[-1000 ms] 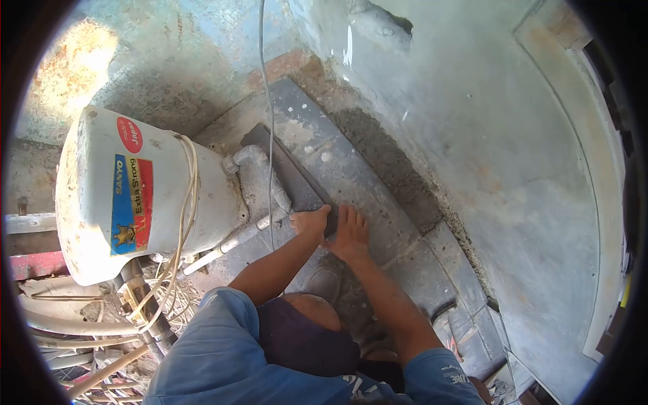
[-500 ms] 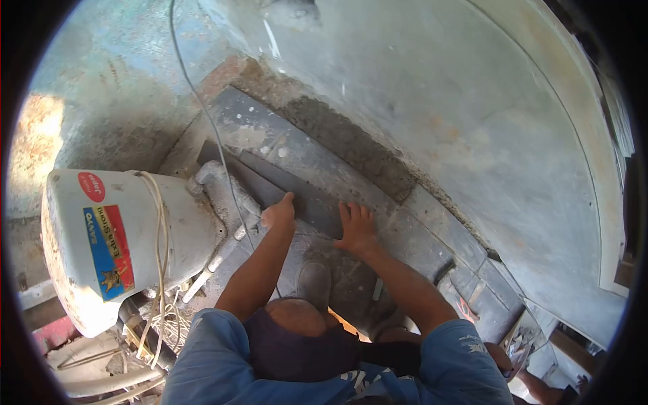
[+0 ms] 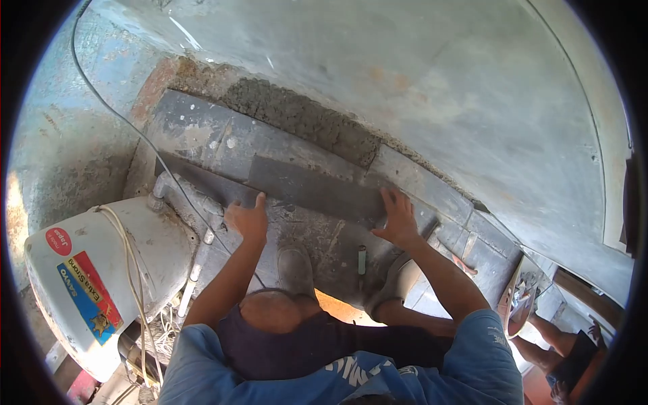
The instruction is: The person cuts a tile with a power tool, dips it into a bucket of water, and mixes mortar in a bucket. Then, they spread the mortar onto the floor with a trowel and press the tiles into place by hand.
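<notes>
Two long dark grey tile strips lie on the floor in front of me. My right hand (image 3: pixel 399 219) spans the right end of the right tile strip (image 3: pixel 314 189), fingers near its far edge and thumb near its close edge. My left hand (image 3: pixel 247 219) is at the close end of the left tile strip (image 3: pixel 199 181), its thumb and finger apart at the edge and the other fingers curled. Part of that grip is hidden. The right strip rests partly over larger grey floor tiles (image 3: pixel 202 138).
A bed of wet mortar (image 3: pixel 304 118) runs along the wall (image 3: pixel 439 74). On the left are a white tank (image 3: pixel 121 270), a pipe (image 3: pixel 196 270) and a hanging cable (image 3: pixel 115 111). A green-handled tool (image 3: pixel 362 258) lies between my shoes. Another person (image 3: pixel 567 358) is at lower right.
The right tile strip has slid rightward with my right hand, away from the left strip. My left hand remains by the left strip's end. The camera view has shifted.
</notes>
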A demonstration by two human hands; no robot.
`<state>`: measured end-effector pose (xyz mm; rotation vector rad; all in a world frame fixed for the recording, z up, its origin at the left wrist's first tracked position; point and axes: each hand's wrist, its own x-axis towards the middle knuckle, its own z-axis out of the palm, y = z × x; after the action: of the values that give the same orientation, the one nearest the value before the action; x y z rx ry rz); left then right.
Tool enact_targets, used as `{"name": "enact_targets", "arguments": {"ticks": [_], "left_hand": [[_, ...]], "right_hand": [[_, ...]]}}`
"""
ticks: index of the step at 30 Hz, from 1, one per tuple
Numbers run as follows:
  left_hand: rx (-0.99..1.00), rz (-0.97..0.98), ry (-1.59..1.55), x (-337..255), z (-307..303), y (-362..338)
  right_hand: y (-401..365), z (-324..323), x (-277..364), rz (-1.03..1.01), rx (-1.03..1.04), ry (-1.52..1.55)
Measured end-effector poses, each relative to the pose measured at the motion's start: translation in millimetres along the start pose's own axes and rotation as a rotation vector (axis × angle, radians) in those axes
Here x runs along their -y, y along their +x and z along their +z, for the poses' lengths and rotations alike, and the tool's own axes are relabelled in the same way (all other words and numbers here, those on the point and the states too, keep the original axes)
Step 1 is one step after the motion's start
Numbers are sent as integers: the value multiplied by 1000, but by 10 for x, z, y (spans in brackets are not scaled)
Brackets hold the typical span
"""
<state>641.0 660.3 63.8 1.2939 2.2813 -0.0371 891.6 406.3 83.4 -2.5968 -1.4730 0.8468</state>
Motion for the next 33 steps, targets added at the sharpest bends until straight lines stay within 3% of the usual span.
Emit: {"name": "enact_targets", "arguments": {"ticks": [2, 4, 5, 8, 13, 20, 23, 26, 27, 29, 33], "left_hand": [[82, 741, -26, 12, -33, 62], [3, 796, 62, -214, 25, 223], [-90, 844, 141, -341, 67, 281], [126, 746, 331, -549, 71, 275], [158, 696, 228, -642, 176, 376], [187, 765, 116, -621, 337, 698], [291, 704, -9, -668, 339, 667], [364, 727, -132, -822, 244, 362], [361, 724, -138, -897, 199, 302], [405, 872, -253, -1061, 175, 250], [363, 967, -264, -1436, 291, 664]], "right_hand": [[-52, 68, 77, 136, -100, 65], [-89, 260, 118, 541, -248, 563], [-82, 358, 118, 560, -253, 561], [40, 563, 130, 766, -225, 696], [203, 669, 264, 991, -373, 647], [161, 720, 119, 901, -432, 728], [120, 667, 64, 880, -412, 632], [17, 577, -3, 888, -337, 820], [26, 625, -69, 893, -407, 838], [86, 630, -124, 894, -475, 853], [373, 453, 8, 831, -535, 893]]}}
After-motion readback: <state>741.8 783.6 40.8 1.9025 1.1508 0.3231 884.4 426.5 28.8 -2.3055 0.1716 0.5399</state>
